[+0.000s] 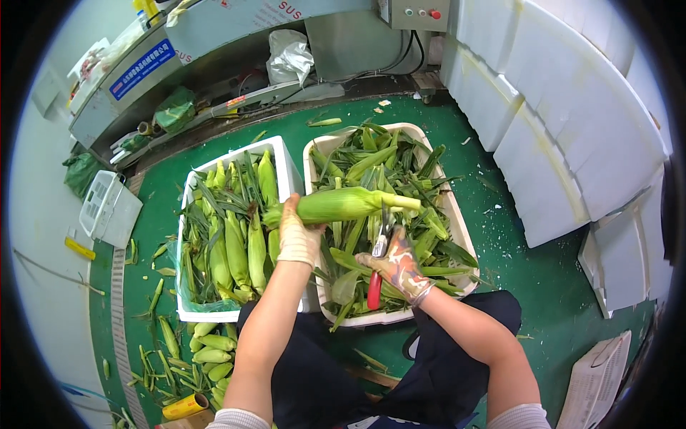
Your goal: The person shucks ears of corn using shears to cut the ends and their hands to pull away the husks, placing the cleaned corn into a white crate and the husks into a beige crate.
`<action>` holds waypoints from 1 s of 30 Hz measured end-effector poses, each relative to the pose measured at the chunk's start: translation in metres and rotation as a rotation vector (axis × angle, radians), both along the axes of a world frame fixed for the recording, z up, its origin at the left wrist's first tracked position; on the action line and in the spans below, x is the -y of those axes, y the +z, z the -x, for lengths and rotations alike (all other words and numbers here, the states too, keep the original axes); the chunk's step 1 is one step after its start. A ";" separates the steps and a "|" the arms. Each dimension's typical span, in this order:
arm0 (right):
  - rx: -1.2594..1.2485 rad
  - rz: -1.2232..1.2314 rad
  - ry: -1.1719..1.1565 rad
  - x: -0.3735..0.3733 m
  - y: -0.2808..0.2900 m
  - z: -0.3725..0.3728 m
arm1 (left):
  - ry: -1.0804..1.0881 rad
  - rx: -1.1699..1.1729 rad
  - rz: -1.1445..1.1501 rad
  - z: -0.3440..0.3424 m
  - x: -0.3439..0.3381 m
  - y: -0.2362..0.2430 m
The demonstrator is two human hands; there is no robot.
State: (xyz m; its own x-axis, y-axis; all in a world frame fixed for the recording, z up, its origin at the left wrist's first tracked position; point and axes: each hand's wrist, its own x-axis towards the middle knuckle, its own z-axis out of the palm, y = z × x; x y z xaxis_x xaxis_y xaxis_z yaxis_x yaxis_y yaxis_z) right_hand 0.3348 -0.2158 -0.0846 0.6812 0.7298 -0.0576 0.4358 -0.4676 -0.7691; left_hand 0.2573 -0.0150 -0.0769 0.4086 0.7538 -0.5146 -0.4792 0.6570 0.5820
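Note:
My left hand, in a pale wrap or glove, is closed around an ear of green corn held level over the crates, its cut pale stalk pointing right. My right hand, in a patterned glove, grips red-handled shears, whose upright blades are at the stalk end of that ear. Beneath the left side sits a white foam box lined with green plastic and packed with unpeeled corn. To its right, a cream crate is heaped with leaves and trimmings.
Several corn ears and husk scraps lie on the green floor at lower left. Stacked foam boxes line the right side. Along the back runs a steel machine with a control box. A white bin stands far left.

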 end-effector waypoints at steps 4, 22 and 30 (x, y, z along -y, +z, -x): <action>0.322 -0.131 -0.008 -0.001 0.019 -0.025 | -0.073 -0.072 0.058 -0.002 0.011 0.009; -0.186 -0.141 0.072 -0.004 0.047 -0.019 | -0.719 0.420 -0.372 0.024 0.019 0.038; 0.289 -0.120 -0.065 -0.010 0.019 -0.057 | -0.351 -0.024 -0.847 0.136 -0.024 0.086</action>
